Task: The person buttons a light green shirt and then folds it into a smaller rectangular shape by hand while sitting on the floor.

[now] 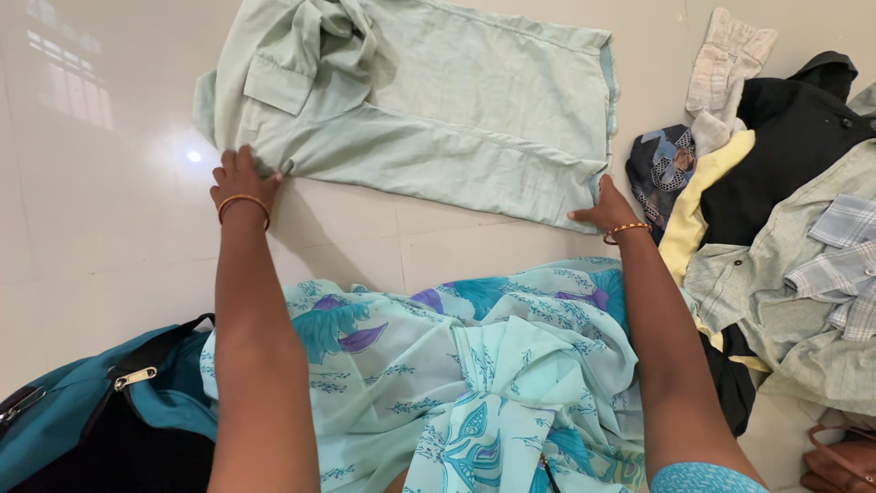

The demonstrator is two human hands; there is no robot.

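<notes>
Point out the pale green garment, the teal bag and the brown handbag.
pale green garment [474, 110], head view, on its flat middle panel.
teal bag [55, 411], head view, on its upper side.
brown handbag [844, 466], head view, on its body.

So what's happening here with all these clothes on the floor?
A person is bent over a pale green garment spread flat on the shiny tiled floor. The left hand presses on its lower left edge, and the right hand holds down its lower right corner. Each wrist wears a bangle. One sleeve lies folded in over the top. A loose pile of clothes sits to the right, a teal bag lies at lower left, and a brown bag shows at the bottom right corner.
</notes>
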